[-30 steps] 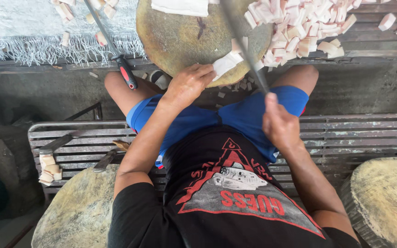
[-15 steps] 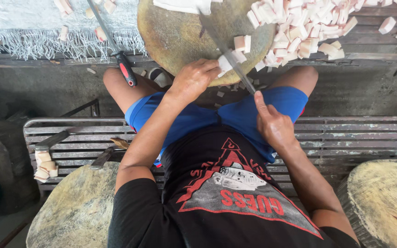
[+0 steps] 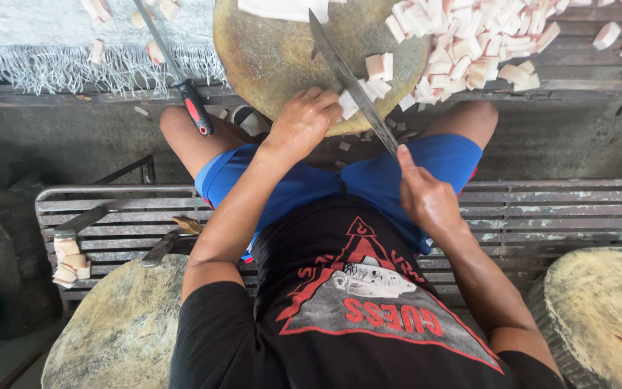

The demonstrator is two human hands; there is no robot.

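I look down over my black shirt and blue shorts at a round wooden chopping block (image 3: 282, 61). My right hand (image 3: 426, 198) grips the handle of a long cleaver (image 3: 350, 79), whose blade lies slanted across the block. My left hand (image 3: 304, 122) rests at the block's near edge, fingers curled on a pale white piece (image 3: 347, 104) next to the blade. Two small cut cubes (image 3: 379, 66) sit just past the blade. A pile of white cut chunks (image 3: 469, 43) spreads over the block's right side.
A red-and-black handled knife (image 3: 188, 101) leans by my left knee. A grey fringed mat (image 3: 52, 43) holds scattered chunks. I sit on a metal slatted bench (image 3: 556, 212). Other wooden blocks stand at lower left (image 3: 116, 331) and lower right (image 3: 606, 310). Stacked pieces (image 3: 70, 259) lie on the bench's left.
The cleaver has swung down and flatter across the block. My left hand stays at the near edge, and freshly cut cubes now lie beside the blade.
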